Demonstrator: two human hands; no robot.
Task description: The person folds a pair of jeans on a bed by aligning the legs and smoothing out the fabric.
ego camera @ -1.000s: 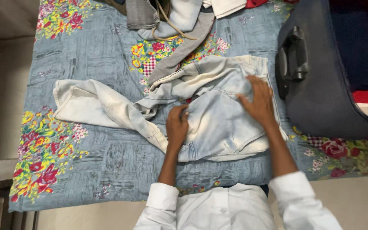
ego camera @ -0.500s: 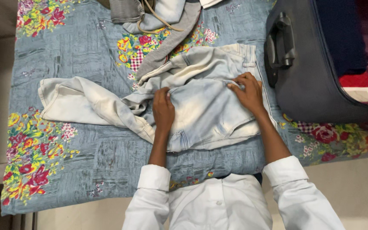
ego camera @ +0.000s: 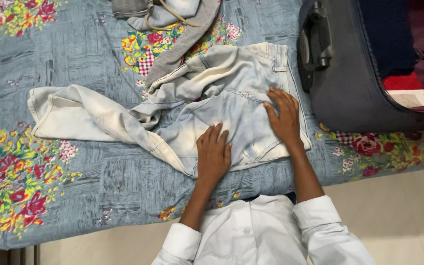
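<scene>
Pale washed-out jeans (ego camera: 231, 98) lie spread on a bed with a blue floral bedsheet (ego camera: 74, 162). One leg (ego camera: 84, 118) trails off to the left. My left hand (ego camera: 213, 152) rests flat on the lower seat of the jeans, fingers spread. Flat on the waist end at the right lies my right hand (ego camera: 283, 115), fingers apart. Neither hand grips the cloth. Both arms wear white sleeves.
An open dark suitcase (ego camera: 364, 64) with folded clothes inside sits on the bed at the right, its handle (ego camera: 317, 39) close to the jeans' waistband. A grey garment with a drawstring (ego camera: 172, 19) lies at the top. Pale floor (ego camera: 393, 216) runs along the bed's near edge.
My left hand has slid down and right on the jeans toward the near edge. The right hand has stayed on the waist end. The view has shifted slightly.
</scene>
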